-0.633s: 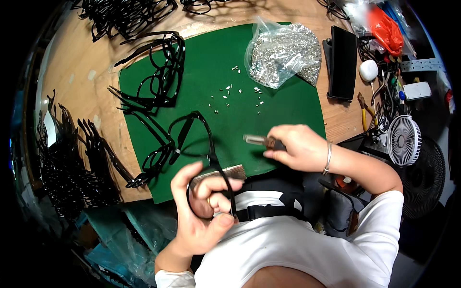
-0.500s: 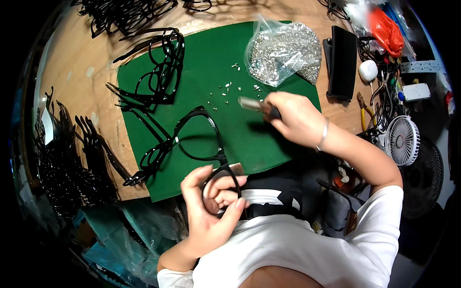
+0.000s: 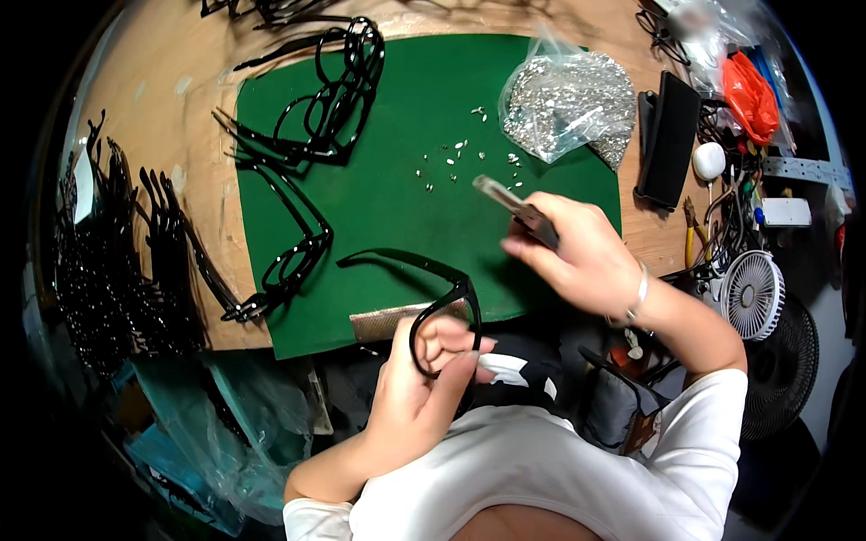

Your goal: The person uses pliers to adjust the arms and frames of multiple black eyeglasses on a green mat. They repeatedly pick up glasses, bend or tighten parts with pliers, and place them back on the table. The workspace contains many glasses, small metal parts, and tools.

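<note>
Left hand [image 3: 417, 380]: gripped one eyeglass frame [image 3: 466, 287]
Right hand [image 3: 586, 252]: gripped one tool [image 3: 534, 222]
Mat [image 3: 383, 203]: green, lay centre
Fans [image 3: 752, 294]: two, right edge

Near the worktop's [image 3: 153, 122] right edge sits a black device [image 3: 672, 140], with a white puck [image 3: 708, 161] beside it and a red bag [image 3: 750, 97] toward the far right corner. Yellow-handled pliers [image 3: 689, 245] lie toward the near right corner, close to tangled cables. By that corner are a white fan [image 3: 752, 290] and a larger black fan [image 3: 792, 365]. Teal plastic [image 3: 230, 388] shows below the near left corner.
</note>
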`<action>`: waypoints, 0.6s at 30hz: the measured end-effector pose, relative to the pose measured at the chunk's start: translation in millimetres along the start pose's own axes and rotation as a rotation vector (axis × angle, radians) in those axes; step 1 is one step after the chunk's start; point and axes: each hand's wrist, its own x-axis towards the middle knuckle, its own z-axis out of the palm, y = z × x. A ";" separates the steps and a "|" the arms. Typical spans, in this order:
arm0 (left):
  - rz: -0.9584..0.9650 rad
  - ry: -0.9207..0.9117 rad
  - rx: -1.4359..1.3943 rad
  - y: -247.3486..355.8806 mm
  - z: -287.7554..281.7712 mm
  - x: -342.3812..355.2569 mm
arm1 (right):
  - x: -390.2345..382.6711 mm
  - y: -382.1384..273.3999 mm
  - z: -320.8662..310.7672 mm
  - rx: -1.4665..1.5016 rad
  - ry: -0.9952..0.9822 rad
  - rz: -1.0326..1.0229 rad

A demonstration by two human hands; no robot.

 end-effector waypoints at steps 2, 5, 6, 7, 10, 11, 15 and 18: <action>0.022 0.007 0.023 -3.3 5.3 3.1 | -12.6 -15.8 8.5 0.331 -0.007 0.051; 0.132 -0.033 0.044 -4.1 12.0 9.9 | -22.0 -18.8 32.2 0.652 0.084 0.027; 0.140 -0.024 0.059 -3.7 12.7 10.9 | -22.0 -20.1 34.7 0.698 0.104 0.035; 0.148 -0.016 0.076 -3.3 13.4 11.7 | -21.9 -21.1 36.4 0.743 0.124 0.044; 0.167 -0.008 0.136 -7.2 15.1 12.9 | -22.1 -23.3 41.8 1.081 0.107 0.203; 0.152 -0.021 0.144 -6.1 14.4 13.1 | -20.5 -22.8 39.4 1.144 0.028 0.252; 0.021 -0.082 0.080 4.8 9.8 12.1 | -15.6 -19.7 25.7 1.204 -0.181 0.369; -0.055 -0.206 0.013 17.2 1.3 13.0 | -15.2 -30.2 12.9 1.229 -0.237 0.411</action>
